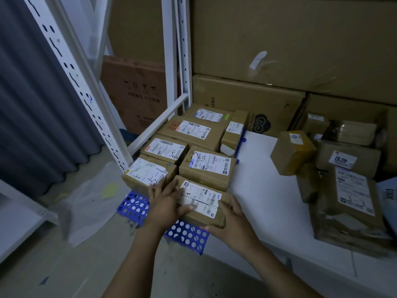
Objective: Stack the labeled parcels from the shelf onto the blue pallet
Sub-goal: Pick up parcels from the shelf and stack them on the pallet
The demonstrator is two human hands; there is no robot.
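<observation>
left hand (169, 203) presses, right hand (233, 219) grips a labeled parcel (205, 195) on the blue pallet (133, 207).

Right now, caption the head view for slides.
On the pallet, left hand presses and right hand grips a parcel beside other parcels.

one head-worn wide-angle view, facing forward and down, close above blue pallet (137, 208).

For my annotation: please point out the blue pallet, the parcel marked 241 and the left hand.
blue pallet (187, 234), head view, bare perforated deck
parcel marked 241 (165, 148), head view, top label
left hand (166, 200), head view, back of hand
</observation>
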